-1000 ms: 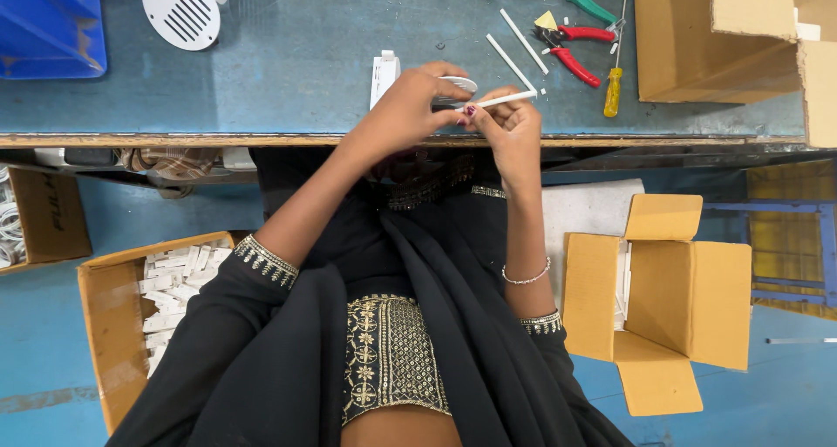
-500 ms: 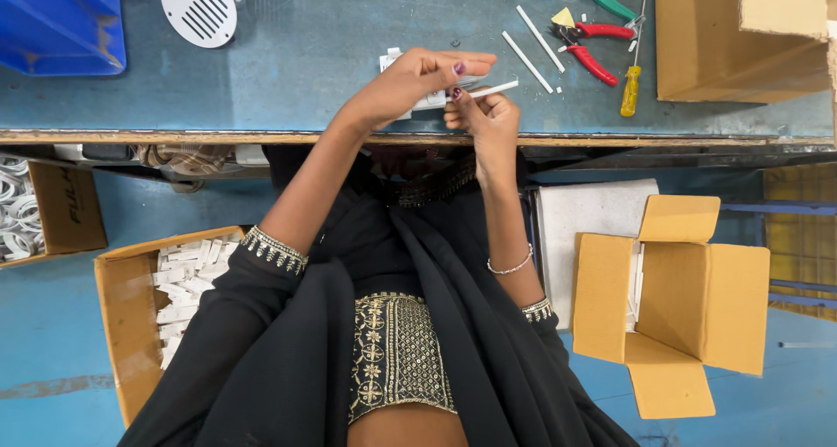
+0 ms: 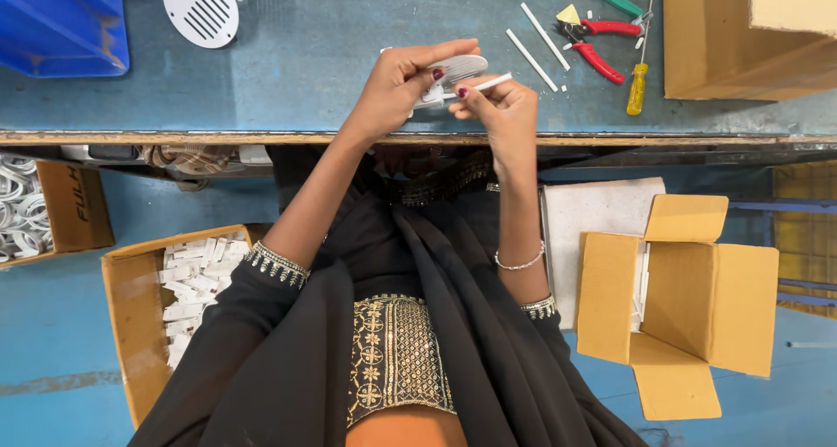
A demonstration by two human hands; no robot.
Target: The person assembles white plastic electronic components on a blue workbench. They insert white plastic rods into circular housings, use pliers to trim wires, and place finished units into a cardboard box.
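White slotted part [image 3: 455, 70] pinched in left hand [image 3: 397, 89]; right hand [image 3: 497, 111] grips thin white rod [image 3: 488, 82] touching it.

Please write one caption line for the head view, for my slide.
Left hand holds a small white slotted part while right hand pinches a thin white rod.

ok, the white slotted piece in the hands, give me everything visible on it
The white slotted piece looks like moulded plastic, rounded, with parallel slots across its face. It is held above the blue-grey tabletop near the front edge, tilted. The left hand pinches it from the left; the right hand presses a thin white stick against it. Its underside is hidden.
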